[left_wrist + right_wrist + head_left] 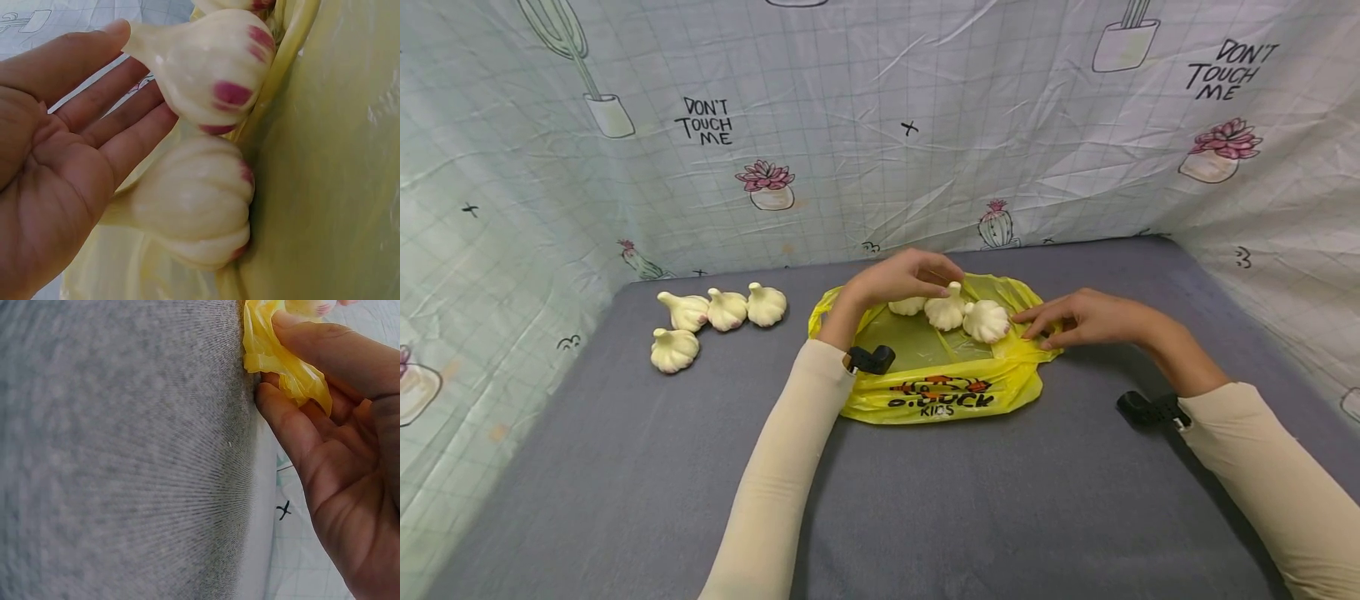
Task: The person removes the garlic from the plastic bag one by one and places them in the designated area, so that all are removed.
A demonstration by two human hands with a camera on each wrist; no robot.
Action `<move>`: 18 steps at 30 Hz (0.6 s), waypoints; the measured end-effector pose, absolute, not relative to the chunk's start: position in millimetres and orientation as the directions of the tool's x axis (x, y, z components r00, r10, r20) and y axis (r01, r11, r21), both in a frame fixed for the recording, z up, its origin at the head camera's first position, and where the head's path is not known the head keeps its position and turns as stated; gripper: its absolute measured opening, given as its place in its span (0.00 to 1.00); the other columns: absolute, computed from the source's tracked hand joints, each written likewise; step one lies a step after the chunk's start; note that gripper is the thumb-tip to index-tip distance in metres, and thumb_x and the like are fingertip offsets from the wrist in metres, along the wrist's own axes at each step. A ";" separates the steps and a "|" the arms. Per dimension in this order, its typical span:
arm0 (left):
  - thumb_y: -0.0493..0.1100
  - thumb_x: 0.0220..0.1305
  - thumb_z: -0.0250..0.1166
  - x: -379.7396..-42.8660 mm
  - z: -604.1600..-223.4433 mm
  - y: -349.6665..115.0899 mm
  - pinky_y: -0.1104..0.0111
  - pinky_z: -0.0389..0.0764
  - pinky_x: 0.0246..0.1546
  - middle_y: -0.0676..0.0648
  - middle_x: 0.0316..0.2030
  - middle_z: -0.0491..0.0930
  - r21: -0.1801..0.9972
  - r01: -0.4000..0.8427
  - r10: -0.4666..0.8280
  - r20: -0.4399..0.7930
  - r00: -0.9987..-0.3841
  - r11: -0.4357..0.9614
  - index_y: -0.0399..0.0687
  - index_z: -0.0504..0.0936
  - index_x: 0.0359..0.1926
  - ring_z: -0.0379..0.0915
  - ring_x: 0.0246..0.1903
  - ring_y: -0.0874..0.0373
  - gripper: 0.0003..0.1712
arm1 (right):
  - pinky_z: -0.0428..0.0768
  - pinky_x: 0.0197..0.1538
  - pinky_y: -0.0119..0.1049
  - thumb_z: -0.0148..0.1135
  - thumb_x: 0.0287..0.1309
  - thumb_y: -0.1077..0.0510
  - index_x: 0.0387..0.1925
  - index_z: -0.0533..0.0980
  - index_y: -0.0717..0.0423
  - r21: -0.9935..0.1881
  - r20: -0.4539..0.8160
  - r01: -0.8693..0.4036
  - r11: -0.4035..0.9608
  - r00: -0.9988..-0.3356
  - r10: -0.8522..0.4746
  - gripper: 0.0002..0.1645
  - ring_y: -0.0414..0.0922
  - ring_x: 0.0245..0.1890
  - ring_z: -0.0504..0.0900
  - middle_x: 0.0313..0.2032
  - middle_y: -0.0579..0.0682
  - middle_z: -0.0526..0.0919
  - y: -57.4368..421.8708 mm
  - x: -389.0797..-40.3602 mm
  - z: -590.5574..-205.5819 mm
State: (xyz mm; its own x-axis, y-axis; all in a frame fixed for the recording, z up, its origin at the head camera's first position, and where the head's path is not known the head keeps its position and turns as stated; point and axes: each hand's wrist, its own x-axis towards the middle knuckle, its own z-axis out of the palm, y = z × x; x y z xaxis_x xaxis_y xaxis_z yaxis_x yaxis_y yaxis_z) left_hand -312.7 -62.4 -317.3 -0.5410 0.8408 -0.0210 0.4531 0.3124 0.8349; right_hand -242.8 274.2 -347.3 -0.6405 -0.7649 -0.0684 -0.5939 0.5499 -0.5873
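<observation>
A yellow plastic bag (pixel 955 400) lies with its mouth spread. Several white garlic bulbs are in view, three of them in the bag's mouth. From above, my left hand (pixel 902 277) reaches over the middle garlic bulb (pixel 945 310), fingers fairly straight, thumb tip right at its stem. Another garlic bulb (pixel 194 197) sits just below that one in the left wrist view, under the hand's palm side. On the right, a third garlic bulb (pixel 987 321) lies near the bag's side. My right hand (pixel 1090 318) pinches the bag's right edge (pixel 269 344) between thumb and fingers.
Several more garlic bulbs (pixel 727 310) stand grouped at the table's back left, outside the bag. A grey cloth covers the table (pixel 970 508). Behind and at the sides hangs a printed curtain (pixel 850 125). Black wrist cameras (pixel 872 359) sit on both wrists.
</observation>
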 end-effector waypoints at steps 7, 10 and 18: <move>0.39 0.74 0.63 -314.6 -319.5 -55.8 0.67 0.76 0.59 0.39 0.58 0.82 0.801 0.498 0.826 0.009 -0.563 0.331 0.36 0.82 0.59 0.77 0.58 0.56 0.17 | 0.81 0.41 0.32 0.67 0.67 0.56 0.53 0.85 0.49 -0.584 -0.072 -0.592 0.554 -0.642 -0.763 0.15 0.41 0.50 0.81 0.66 0.58 0.76 274.0 -242.2 -347.1; 0.37 0.72 0.64 -314.0 -320.5 -53.4 0.68 0.78 0.58 0.40 0.56 0.83 0.812 0.483 0.821 0.009 -0.571 0.327 0.36 0.84 0.57 0.79 0.57 0.56 0.16 | 0.81 0.41 0.32 0.67 0.67 0.56 0.53 0.85 0.49 -0.581 -0.073 -0.594 0.556 -0.642 -0.763 0.15 0.40 0.49 0.82 0.66 0.59 0.76 273.8 -241.9 -347.1; 0.38 0.72 0.64 -312.5 -325.9 -50.7 0.68 0.79 0.56 0.44 0.54 0.85 0.834 0.439 0.797 0.000 -0.604 0.333 0.38 0.85 0.55 0.80 0.55 0.57 0.15 | 0.81 0.40 0.32 0.66 0.68 0.56 0.54 0.85 0.50 -0.591 -0.088 -0.579 0.562 -0.646 -0.758 0.15 0.36 0.43 0.80 0.67 0.60 0.75 273.8 -240.7 -347.1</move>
State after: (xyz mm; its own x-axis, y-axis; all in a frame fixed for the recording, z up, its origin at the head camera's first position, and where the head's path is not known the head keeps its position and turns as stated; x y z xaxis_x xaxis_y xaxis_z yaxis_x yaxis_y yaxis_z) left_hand -312.5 -50.7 -325.9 -0.6043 0.7967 0.0005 0.4393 0.3328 0.8344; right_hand -240.7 273.8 -347.1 -0.6463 -0.7580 -0.0875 -0.5791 0.5620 -0.5905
